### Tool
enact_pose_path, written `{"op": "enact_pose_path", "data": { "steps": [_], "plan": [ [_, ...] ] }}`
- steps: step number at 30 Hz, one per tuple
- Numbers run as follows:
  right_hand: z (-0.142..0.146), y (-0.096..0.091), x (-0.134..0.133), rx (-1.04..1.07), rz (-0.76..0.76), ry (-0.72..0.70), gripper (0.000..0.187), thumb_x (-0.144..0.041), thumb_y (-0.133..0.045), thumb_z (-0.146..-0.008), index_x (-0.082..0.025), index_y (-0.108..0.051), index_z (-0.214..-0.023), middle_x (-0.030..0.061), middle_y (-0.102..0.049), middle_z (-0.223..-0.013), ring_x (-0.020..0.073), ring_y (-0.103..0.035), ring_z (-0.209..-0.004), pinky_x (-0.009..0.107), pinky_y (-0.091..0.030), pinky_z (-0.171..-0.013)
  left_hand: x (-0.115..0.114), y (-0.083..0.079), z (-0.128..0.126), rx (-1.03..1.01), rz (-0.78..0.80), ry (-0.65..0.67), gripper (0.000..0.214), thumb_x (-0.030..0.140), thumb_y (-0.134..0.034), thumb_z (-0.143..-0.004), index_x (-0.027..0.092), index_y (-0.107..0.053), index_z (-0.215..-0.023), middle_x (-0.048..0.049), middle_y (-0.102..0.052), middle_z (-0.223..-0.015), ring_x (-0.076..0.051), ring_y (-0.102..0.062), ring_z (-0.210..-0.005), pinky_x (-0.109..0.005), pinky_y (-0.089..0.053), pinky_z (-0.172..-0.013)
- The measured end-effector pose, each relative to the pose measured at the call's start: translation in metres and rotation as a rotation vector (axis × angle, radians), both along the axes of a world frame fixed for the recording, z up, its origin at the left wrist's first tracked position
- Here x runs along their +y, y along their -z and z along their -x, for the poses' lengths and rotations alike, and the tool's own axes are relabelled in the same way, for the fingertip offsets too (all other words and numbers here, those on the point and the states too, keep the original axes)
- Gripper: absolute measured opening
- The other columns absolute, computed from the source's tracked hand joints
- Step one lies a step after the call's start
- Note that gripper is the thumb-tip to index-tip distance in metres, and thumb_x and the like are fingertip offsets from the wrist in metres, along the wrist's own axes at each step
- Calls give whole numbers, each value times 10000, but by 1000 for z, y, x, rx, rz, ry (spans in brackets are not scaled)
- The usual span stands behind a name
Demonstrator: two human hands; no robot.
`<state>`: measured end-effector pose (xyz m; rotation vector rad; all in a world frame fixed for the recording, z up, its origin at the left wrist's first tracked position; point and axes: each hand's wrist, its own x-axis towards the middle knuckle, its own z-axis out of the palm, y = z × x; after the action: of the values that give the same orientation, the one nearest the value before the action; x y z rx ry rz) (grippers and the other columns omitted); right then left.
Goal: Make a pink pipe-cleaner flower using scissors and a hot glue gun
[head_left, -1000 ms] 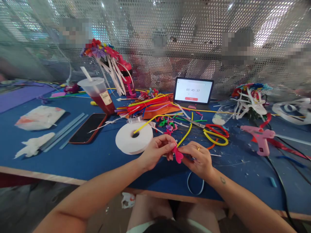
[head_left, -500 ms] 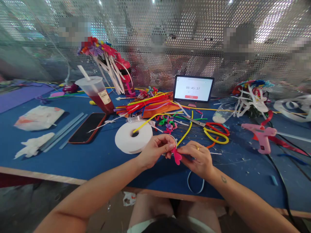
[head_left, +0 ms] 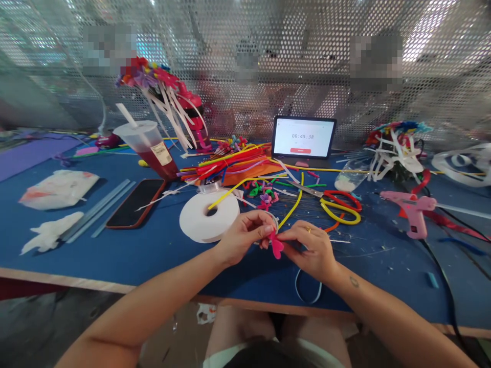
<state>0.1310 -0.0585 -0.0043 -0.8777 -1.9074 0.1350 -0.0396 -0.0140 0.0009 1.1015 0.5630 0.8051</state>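
Observation:
Both my hands meet over the blue table (head_left: 126,250), pinching a small pink pipe-cleaner flower (head_left: 276,247). My left hand (head_left: 243,234) has its fingers closed on the flower's top from the left. My right hand (head_left: 311,247), with a ring on it, pinches the flower from the right. A white tape roll (head_left: 209,216) lies just left of my left hand. A yellow pipe cleaner (head_left: 293,207) runs away behind the flower. A light strip loop (head_left: 307,289) hangs over the table edge below my right wrist.
Scissors with red and yellow handles (head_left: 339,207) and a pink glue gun (head_left: 412,212) lie to the right. A phone (head_left: 132,202), a lidded red drink cup (head_left: 148,148), a pile of coloured pipe cleaners (head_left: 230,163) and a tablet showing a timer (head_left: 304,137) stand behind. Flower bunches stand at back left and right.
My hands and the pink flower stay together with only slight finger shifts. The view has drifted a little, and the tablet timer has advanced one second.

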Motion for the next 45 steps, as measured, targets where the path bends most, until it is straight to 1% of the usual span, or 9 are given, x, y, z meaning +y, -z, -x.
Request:
{"op": "enact_pose_path", "data": {
  "steps": [5,10,20,23,26,29,32,40,45],
  "plan": [
    [-2,4,1,-1,99,-2,36,-192,-625,-803,-200,-641,-833,-7,-650,-646,85,-524,-543,184,-446,-507,2,1,1,24,-21,-9,241,314,-720,-716,115,-586,-744,19,-571,-607,-45,-509,-468,-155,-405,-461],
    [-2,5,1,17,135,21,73,-244,-620,-811,-196,-634,-865,0,-651,-651,87,-537,-533,184,-439,-487,2,1,0,55,-17,-45,244,322,-731,-701,120,-606,-759,17,-569,-603,-54,-516,-480,-160,-416,-469],
    [0,2,1,7,54,23,21,-216,-606,-814,-208,-625,-810,-19,-635,-615,86,-538,-540,186,-437,-509,0,-1,-2,60,-26,-69,242,320,-751,-672,118,-626,-719,8,-573,-627,-52,-502,-500,-164,-409,-486],
    [0,1,1,7,39,44,20,-190,-616,-799,-207,-622,-789,-22,-629,-601,86,-533,-540,184,-432,-504,1,0,-1,76,-25,-70,241,321,-730,-700,130,-628,-805,11,-578,-630,-57,-514,-506,-162,-410,-489],
    [-2,1,1,3,18,79,49,-165,-607,-794,-212,-617,-786,-21,-640,-614,90,-544,-555,189,-439,-512,1,0,1,117,-24,-51,272,380,-670,-752,143,-599,-864,12,-577,-593,-80,-545,-504,-164,-412,-469],
    [-5,2,3,-16,-28,115,68,-157,-591,-798,-221,-612,-791,-18,-660,-637,100,-564,-575,205,-459,-538,-2,-1,2,117,-5,32,332,447,-666,-731,136,-564,-782,-5,-588,-589,-109,-576,-515,-172,-419,-438],
    [-8,5,4,-42,-70,140,79,-155,-584,-802,-229,-610,-806,-17,-680,-669,109,-580,-596,226,-479,-578,-5,-2,0,117,28,98,328,398,-729,-673,133,-544,-734,-2,-601,-616,-100,-575,-497,-172,-430,-426],
    [-9,9,5,-114,-139,151,115,-119,-592,-794,-232,-601,-814,-8,-685,-695,115,-595,-625,237,-498,-613,-7,0,-3,152,112,74,310,341,-762,-647,121,-545,-678,13,-601,-584,-61,-538,-441,-152,-415,-406],
    [-9,9,5,-112,-116,156,116,-123,-602,-787,-223,-586,-843,-8,-688,-707,111,-578,-630,224,-492,-607,-5,0,-3,135,138,64,312,329,-774,-638,111,-552,-668,12,-603,-570,-43,-513,-417,-138,-397,-390]
  ]
}}
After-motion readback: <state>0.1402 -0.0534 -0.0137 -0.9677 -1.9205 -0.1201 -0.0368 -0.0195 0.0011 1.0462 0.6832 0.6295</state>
